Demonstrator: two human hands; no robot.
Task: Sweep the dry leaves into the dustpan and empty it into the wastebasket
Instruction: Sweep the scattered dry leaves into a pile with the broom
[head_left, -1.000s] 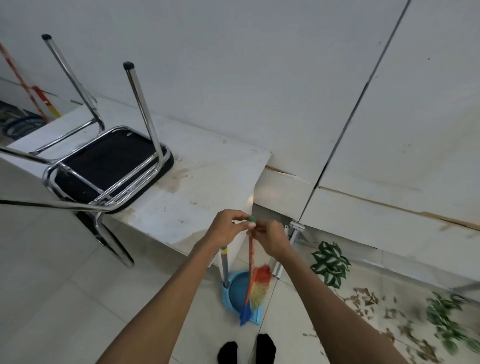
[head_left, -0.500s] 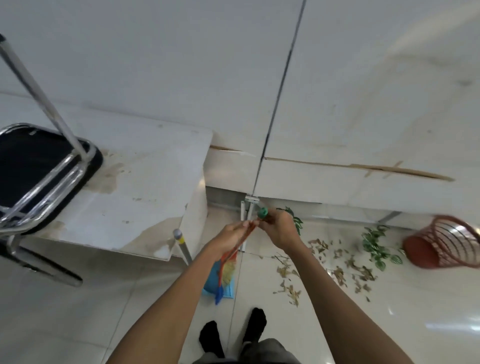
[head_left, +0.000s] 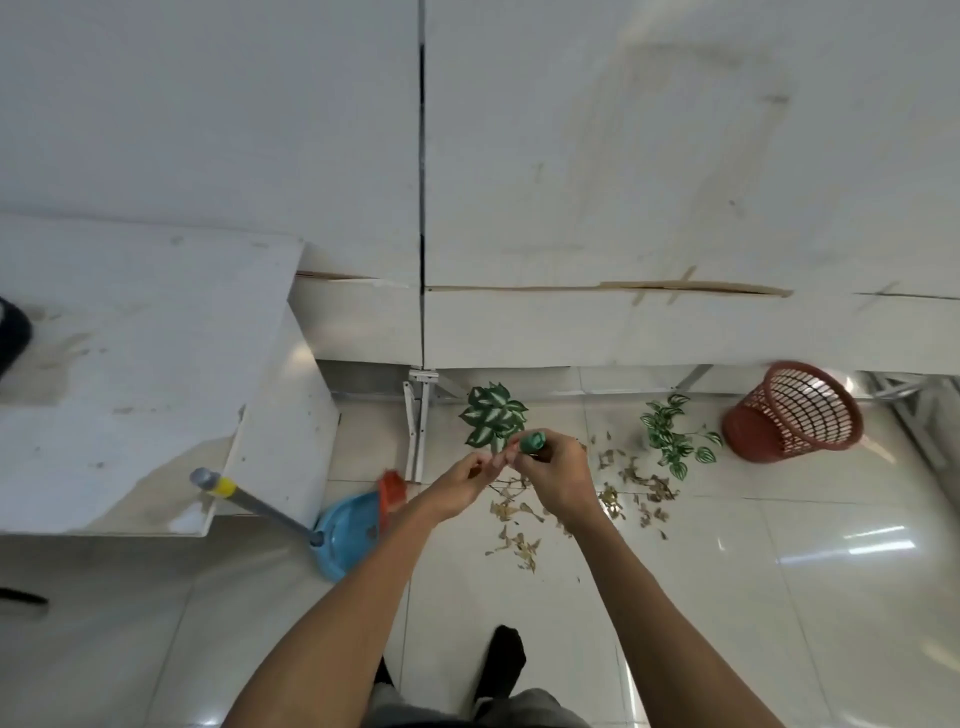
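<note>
Both hands raised together at centre, above the tiled floor (head_left: 779, 597). Right hand (head_left: 558, 478) closed around the green top of the broom (head_left: 533, 442), the cap showing between thumb and fingers. Left hand (head_left: 460, 486) just beside it, fingers curled toward the same handle; cannot tell whether gripping it, contact hidden. Broom shaft hidden behind the hands; red bristle head partly visible below the left wrist, at the dustpan's edge.

Blue dustpan (head_left: 345, 535) on the floor beside the white table (head_left: 130, 364), left of the left forearm. Grey pole handle (head_left: 254, 506) with yellow band tilted up to the left.

Dry leaves (head_left: 631, 480) scattered on the floor under and right of the hands, well apart from the dustpan. Two green leafy sprigs (head_left: 493, 415) lying near the wall, one behind the hands, one further right.

Red wastebasket (head_left: 797, 413) tilted, mouth facing the camera, near the wall at right, beyond the leaves.

Feet in black socks (head_left: 506, 660) at the bottom edge.
</note>
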